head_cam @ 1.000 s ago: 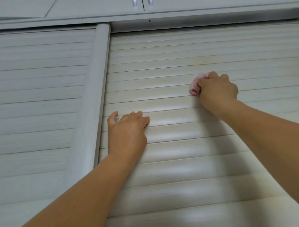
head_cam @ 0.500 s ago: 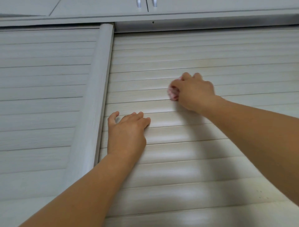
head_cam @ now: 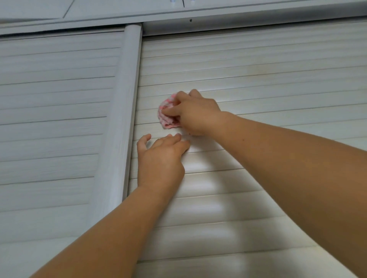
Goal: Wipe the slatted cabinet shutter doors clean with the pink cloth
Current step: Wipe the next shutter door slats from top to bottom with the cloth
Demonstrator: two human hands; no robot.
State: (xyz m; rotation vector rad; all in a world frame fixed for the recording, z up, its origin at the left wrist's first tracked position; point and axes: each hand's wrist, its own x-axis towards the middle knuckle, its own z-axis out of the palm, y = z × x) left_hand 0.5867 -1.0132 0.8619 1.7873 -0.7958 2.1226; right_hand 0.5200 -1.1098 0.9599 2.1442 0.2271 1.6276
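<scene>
Hidden: we see most of the pink cloth (head_cam: 168, 116) covered by the right hand (head_cam: 195, 113); only its left part shows, bunched into folds. The hand's palm side is out of sight. Both forearms run off the bottom and right edges.
Cut off: two small cabinet handles (head_cam: 182, 1) at the top edge show only their lower tips.
Right hand: we see its fingers curled round the cloth, pressing it against the right shutter door (head_cam: 278, 79), near that door's left edge.
Left hand (head_cam: 159, 158): it lies flat on the same door just below the cloth, fingers straight and close together, thumb spread to the left, holding nothing.
Materials: the cloth looks fluffy, pink with paler patches. The doors are pale, made of narrow horizontal slats with a faint wood grain; the right one has soft glossy highlights.
Count: two shutter doors, the left shutter door (head_cam: 59, 99) and the right one, with one rounded upright post (head_cam: 123, 119) between them; one cloth; two hands.
</scene>
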